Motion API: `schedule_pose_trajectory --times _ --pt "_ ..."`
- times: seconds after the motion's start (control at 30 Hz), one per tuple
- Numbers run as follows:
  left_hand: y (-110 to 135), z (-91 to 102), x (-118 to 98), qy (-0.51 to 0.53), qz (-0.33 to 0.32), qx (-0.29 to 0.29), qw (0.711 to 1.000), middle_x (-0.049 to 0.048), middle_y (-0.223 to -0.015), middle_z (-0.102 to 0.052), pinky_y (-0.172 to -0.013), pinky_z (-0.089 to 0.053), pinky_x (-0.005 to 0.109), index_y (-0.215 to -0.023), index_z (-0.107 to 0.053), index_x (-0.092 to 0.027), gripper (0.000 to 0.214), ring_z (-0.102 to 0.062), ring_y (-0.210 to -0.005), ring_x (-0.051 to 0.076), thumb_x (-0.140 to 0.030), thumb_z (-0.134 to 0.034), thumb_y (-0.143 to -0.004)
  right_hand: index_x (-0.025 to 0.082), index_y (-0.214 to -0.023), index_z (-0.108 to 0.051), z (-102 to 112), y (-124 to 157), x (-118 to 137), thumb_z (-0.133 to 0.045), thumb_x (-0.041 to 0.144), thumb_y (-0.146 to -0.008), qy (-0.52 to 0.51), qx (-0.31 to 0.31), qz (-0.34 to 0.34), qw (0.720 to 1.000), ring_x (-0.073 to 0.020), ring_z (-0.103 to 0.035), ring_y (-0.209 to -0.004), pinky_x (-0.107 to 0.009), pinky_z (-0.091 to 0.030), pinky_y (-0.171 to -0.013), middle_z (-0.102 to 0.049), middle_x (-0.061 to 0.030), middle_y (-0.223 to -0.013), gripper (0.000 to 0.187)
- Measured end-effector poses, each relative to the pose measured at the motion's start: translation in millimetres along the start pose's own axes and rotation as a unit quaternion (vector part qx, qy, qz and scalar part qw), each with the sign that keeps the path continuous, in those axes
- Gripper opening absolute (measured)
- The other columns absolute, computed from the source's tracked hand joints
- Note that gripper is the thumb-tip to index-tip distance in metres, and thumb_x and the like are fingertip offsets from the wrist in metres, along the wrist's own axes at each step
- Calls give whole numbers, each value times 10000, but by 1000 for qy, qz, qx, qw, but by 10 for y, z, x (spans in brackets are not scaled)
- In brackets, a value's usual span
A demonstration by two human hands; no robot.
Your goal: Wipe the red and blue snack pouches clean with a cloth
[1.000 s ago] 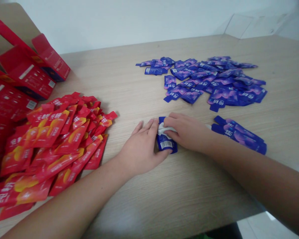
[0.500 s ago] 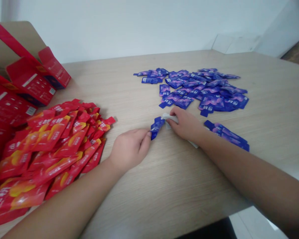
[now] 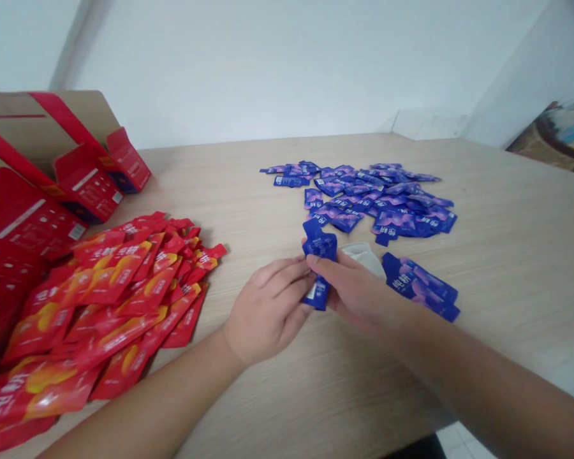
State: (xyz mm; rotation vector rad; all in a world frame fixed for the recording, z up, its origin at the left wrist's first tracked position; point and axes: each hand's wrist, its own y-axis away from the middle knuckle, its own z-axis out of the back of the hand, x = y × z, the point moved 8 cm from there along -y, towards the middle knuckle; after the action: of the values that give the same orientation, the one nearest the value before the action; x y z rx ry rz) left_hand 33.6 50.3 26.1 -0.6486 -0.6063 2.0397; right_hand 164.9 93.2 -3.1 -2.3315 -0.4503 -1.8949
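A blue sachet (image 3: 321, 245) with a narrow notched top stands nearly upright between my two hands, above the table. My right hand (image 3: 356, 287) is closed on it, thumb across its front. Pressed against its left side, my left hand (image 3: 272, 306) pinches its lower edge with the fingertips. Just behind my right hand shows a crumpled white cloth (image 3: 366, 256), partly hidden by that hand; whether the hand touches it I cannot tell. Close to my right wrist lie a few blue-purple sachets (image 3: 423, 284) in a small group.
A spread-out pile of blue-purple sachets (image 3: 392, 201) lies farther back on the wooden table (image 3: 229, 172). At the left is a heap of red and orange sachets (image 3: 124, 287), with open red cartons (image 3: 88, 182) behind it. A white wall (image 3: 268, 70) rises at the back.
The blue sachet has been lifted and turned upright, with my right hand now gripping it. The white cloth has left my right fingertips and shows behind that hand. The view has tilted up.
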Motion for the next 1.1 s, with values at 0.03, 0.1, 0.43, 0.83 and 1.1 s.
schedule_pose_trajectory --times 0.03,0.1,0.43,0.83,1.1 --pt "7 -72 -10 -10 -4 32 999 212 -1584 -580 -1231 -443 517 -1529 -541 -125 540 -520 -1503 348 -395 -601 -1065 321 -1243 -672 39 59 25 -714 608 -968 39 -9 11 999 -257 -712 -1085 -450 -614 -985 -758 -38 -1186 400" --pt "31 -234 12 -22 4 100 995 239 -1710 -416 -1269 -397 558 -1655 -384 -101 768 -393 -1599 384 -522 -607 -1052 316 -1288 -675 191 204 130 -672 593 -1005 184 -15 37 982 -280 -715 -1085 -489 -600 -1007 -762 -55 -1194 397" --pt "86 -618 190 -6 93 296 950 69 -1771 -355 -1321 -294 611 -1641 -479 -253 676 -313 -1642 389 -564 -591 -1051 205 -1531 -559 1717 994 633 -457 498 -1082 662 -254 170 685 -423 -645 -1335 -653 -503 -1156 -681 -207 -1429 545" --pt "122 -628 209 -13 100 302 948 67 -1774 -349 -1335 -273 586 -1645 -477 -256 662 -326 -1639 369 -573 -558 -1069 200 -1738 -280 1961 1056 -288 -445 604 -1063 770 -177 96 605 -406 -497 -1538 -616 -456 -1238 -491 -190 -1689 804" --pt "72 -489 202 -3 111 187 976 158 -1593 -555 -1210 -451 587 -1600 -505 -230 664 -554 -1442 351 -408 -714 -996 259 -1755 -224 1942 890 61 -451 651 -1048 714 -193 108 664 -456 -382 -1597 -775 -377 -1228 -411 -183 -1737 840"
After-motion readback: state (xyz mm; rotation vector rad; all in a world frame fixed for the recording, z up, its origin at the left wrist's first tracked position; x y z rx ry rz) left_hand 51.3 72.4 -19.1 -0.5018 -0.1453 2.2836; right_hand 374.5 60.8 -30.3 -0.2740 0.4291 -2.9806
